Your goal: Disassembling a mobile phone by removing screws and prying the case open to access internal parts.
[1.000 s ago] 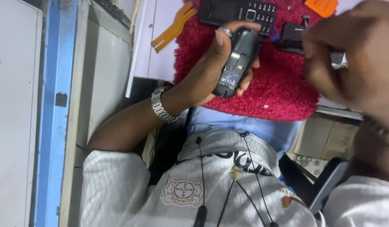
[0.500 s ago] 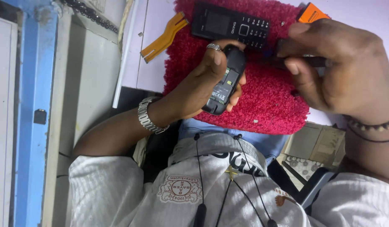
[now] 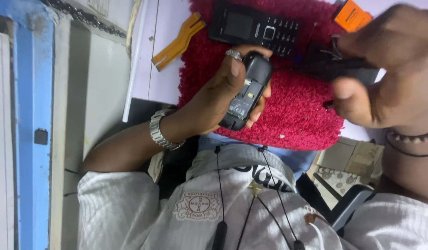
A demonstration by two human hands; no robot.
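My left hand point(image 3: 209, 102), with a ring and a metal wristwatch point(image 3: 160, 129), grips a small black phone point(image 3: 245, 95) turned back up, its rear cover off and the inside showing. It hovers over a red fluffy mat point(image 3: 292, 111). My right hand point(image 3: 389, 69) is at the upper right, close to the camera, pinching a dark flat part point(image 3: 348, 69) between thumb and fingers; what the part is stays unclear. A black keypad phone point(image 3: 253, 27) lies face up on the mat just beyond my left hand.
An orange flex strip point(image 3: 179, 41) lies on the white table point(image 3: 151, 74) left of the mat. A small orange item point(image 3: 351, 15) sits at the mat's far right corner. A blue frame point(image 3: 33, 92) and a chain point(image 3: 84, 18) run along the left. My white shirt fills the bottom.
My right hand has lifted off the mat with the dark part and come closer to the camera. My left hand still grips the open-backed phone in about the same place.
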